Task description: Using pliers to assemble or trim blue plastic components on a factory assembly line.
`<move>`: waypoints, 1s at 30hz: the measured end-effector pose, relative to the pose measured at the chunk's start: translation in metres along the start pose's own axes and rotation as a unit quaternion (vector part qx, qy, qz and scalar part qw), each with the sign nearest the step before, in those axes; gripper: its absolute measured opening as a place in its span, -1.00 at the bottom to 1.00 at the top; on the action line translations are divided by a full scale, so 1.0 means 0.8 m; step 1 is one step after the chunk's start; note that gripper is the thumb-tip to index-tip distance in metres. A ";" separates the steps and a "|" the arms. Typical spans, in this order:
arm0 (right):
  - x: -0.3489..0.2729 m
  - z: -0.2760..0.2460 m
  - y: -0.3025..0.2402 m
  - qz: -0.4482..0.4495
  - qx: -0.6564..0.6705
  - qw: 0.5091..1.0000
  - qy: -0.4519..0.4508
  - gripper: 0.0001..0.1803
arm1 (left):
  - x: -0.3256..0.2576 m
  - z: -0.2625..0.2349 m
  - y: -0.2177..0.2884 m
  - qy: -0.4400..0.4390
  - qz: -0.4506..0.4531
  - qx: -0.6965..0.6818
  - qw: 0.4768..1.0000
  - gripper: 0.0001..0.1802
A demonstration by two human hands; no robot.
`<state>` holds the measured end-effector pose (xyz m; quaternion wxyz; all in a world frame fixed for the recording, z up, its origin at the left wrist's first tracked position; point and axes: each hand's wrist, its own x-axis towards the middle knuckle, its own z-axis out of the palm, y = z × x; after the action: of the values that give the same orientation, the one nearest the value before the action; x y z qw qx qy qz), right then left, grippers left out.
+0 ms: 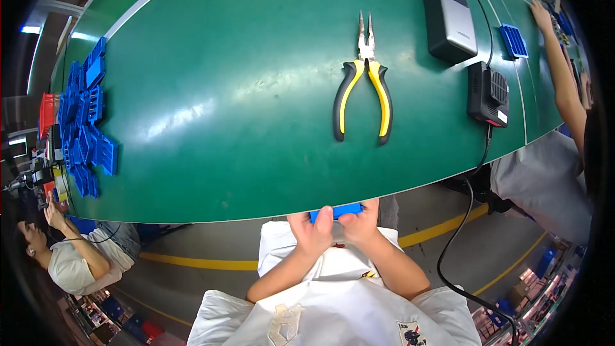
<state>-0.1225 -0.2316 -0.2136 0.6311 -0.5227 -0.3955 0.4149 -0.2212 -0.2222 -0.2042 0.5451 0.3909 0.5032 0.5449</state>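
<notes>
Both hands at bench edge, below tabletop level. Left hand (312, 230) and right hand (360, 225) are clamped together on a small blue plastic part (338, 211), fingers curled tight round it, thumbs on top. Part sits between the two hands, just under the near rim of the table, over the person's lap. Only its upper edge shows; the rest is hidden by fingers.

Surface: long green bench mat (243, 102), glossy, w/ overhead light glare in the middle. A pale stripe runs along the far side.

On it:
- yellow/black long-nose pliers (362, 83), lying flat, handles toward the person, jaws pointing away, approx centre.
- grey box unit (449, 16) far right, lying flat.
- small black device w/ grille (488, 94) just nearer than the box, black cable (462, 218) dropping off the table edge to the floor.
- blue slotted tray piece (513, 40) right of the box.
- pile of blue plastic parts (86, 122) at far left end, well apart from the hands.

Room: grey floor w/ yellow lane lines (198, 261). Red bins at left behind the pile. A co-worker's arm (560, 67) reaches onto the bench at right; another person in a light shirt (77, 259) is lower left. Wearer is in white coat (333, 307).
</notes>
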 end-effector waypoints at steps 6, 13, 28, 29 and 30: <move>-0.006 -0.025 -0.004 0.085 0.074 0.987 -0.114 -0.42 | -0.004 -0.024 0.005 -0.143 -0.037 -0.046 0.988 -0.28; 0.002 -0.022 -0.036 0.082 0.143 0.978 -0.127 -0.62 | 0.000 -0.020 0.010 -0.234 -0.062 -0.089 0.966 -0.25; -0.005 -0.014 -0.036 0.101 0.105 0.987 -0.070 -0.62 | -0.005 -0.014 0.010 -0.184 0.004 -0.009 0.983 -0.38; -0.005 -0.012 -0.036 0.098 0.097 0.989 -0.060 -0.61 | -0.004 -0.014 0.010 -0.184 0.019 0.002 0.983 -0.39; -0.005 -0.011 -0.035 0.095 0.088 0.990 -0.050 -0.61 | -0.004 -0.013 0.011 -0.182 0.016 0.002 0.983 -0.39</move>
<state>-0.1123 -0.2417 -0.1875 0.6117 -0.4787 -0.3369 0.5320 -0.2329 -0.2257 -0.1974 0.6183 0.4926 0.3903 0.4719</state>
